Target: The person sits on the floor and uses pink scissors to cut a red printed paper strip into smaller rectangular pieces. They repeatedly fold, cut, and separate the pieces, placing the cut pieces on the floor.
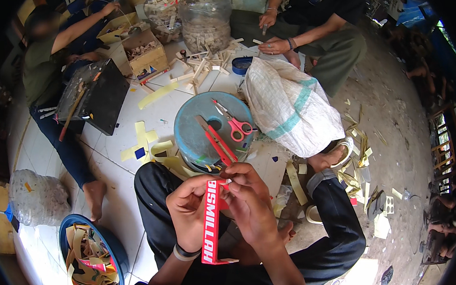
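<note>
In front of my lap, my left hand [188, 209] is closed around a long red strip [210, 237] with white lettering, which hangs upright with its lower end bent sideways. My right hand [250, 203] pinches the strip's upper end, where a small white bit shows between the fingertips. Just beyond my fingers stands a round blue-grey stool [189, 126]. On it are pink-handled scissors [238, 127] and a red-handled cutting tool [218, 144]. The red handle reaches my right fingertips; I cannot tell whether they touch it.
A white woven sack [295, 102] lies right of the stool. Wooden pieces [204, 65] are heaped beyond it, beside a box [146, 63] and a clear plastic container [205, 25]. A blue tub of scraps [115, 251] stands lower left. Two other people sit working at far left and far right.
</note>
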The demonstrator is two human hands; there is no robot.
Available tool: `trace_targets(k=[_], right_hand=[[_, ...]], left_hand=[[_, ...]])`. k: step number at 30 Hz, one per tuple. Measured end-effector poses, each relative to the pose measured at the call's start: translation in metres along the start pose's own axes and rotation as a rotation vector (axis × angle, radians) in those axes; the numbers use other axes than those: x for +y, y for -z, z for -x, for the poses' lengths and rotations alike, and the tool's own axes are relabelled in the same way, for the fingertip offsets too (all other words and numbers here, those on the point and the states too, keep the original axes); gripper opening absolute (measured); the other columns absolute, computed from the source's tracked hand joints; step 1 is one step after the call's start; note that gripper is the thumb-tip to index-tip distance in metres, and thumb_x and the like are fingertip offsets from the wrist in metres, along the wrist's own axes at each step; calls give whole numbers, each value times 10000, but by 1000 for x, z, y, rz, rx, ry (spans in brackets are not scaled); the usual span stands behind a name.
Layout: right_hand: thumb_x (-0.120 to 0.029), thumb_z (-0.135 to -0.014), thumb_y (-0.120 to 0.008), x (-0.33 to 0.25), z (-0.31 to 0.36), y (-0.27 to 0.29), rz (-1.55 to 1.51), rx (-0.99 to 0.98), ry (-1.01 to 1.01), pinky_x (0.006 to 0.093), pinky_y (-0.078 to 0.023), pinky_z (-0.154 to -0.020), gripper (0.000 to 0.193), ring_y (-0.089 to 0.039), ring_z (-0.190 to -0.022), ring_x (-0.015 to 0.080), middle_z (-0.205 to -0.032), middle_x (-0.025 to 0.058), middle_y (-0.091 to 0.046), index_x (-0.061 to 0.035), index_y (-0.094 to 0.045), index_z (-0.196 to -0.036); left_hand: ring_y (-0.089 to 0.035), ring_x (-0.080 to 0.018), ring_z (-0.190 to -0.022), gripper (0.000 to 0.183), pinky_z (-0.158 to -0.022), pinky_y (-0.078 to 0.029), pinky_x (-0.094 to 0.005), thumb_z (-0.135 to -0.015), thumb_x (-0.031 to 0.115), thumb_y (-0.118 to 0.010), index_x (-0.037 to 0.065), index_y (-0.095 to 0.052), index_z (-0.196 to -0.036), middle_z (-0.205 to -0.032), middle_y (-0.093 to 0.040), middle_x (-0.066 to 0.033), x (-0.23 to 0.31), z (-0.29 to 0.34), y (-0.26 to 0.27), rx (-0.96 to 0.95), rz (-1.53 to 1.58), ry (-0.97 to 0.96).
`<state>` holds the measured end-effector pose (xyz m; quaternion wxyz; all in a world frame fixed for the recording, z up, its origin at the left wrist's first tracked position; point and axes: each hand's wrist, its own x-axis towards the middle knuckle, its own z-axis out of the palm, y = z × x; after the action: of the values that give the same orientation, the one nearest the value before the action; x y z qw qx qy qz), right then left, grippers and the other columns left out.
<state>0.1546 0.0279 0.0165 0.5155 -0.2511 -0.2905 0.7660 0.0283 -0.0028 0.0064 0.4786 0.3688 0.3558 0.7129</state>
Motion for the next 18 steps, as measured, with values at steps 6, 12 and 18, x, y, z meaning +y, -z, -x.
trace_targets(k=[6, 12, 18], right_hand=[[23, -973, -705, -1, 1, 4, 402, 23, 206, 324, -531, -1004, 252, -663, -1129, 161, -1182, 105, -678, 34, -642, -1217], [102, -950, -730, -1, -1, 5, 497, 32, 366, 292, -552, -974, 209, -695, -1079, 154, -1126, 99, -702, 61, -674, -1146], [93, -957, -726, -1, 2, 7, 476, 65, 302, 286, -556, -971, 218, -697, -1092, 148, -1120, 95, -712, 65, -674, -1167]], left_hand=[[-728, -192, -1024, 296, -955, -581, -329, -977, 74, -765, -51, -678, -1232, -1148, -733, -105, -5, -3, 7, 32, -1, 11], [-716, -164, -1042, 255, -979, -554, -308, -994, 32, -736, -41, -703, -1237, -1120, -743, -89, -6, -1, 1, 71, -54, -12], [-708, -147, -1048, 277, -973, -544, -288, -999, 58, -748, -27, -710, -1260, -1125, -748, -74, -6, -2, -2, 86, 61, 74]])
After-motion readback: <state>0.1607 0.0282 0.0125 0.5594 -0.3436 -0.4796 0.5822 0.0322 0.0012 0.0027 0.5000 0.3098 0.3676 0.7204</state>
